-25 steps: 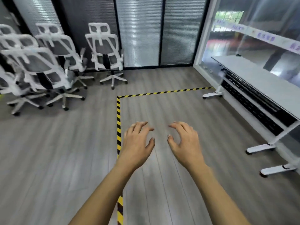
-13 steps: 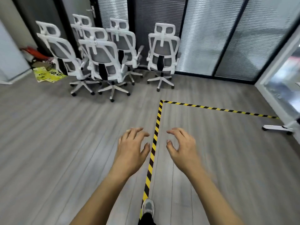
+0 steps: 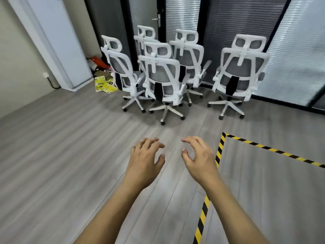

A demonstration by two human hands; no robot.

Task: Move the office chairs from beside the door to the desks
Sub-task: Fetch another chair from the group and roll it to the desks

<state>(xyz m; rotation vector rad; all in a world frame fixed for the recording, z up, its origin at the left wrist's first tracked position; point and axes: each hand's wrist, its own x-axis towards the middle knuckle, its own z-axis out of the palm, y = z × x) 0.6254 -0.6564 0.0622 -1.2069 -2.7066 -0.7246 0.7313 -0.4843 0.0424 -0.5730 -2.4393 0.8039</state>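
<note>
Several white-framed office chairs with grey mesh backs stand clustered ahead by the dark door (image 3: 146,18), their backs turned to me. The nearest chair (image 3: 162,80) is in the middle, another chair (image 3: 240,73) stands apart at the right, and one (image 3: 121,71) is at the left. My left hand (image 3: 145,160) and my right hand (image 3: 199,156) are stretched out in front of me above the floor, fingers spread and curled, holding nothing, well short of the chairs. No desk is in view.
Yellow-black hazard tape (image 3: 219,150) marks a corner on the grey wood floor at the right. A tall white cabinet (image 3: 59,43) stands at the left wall, with yellow paper and red clutter (image 3: 103,84) on the floor beside it. Blinds cover the glass wall behind.
The view has swung left and closer to the chairs; the desk has left the frame. Both hands stay out in front, empty, in the same pose.
</note>
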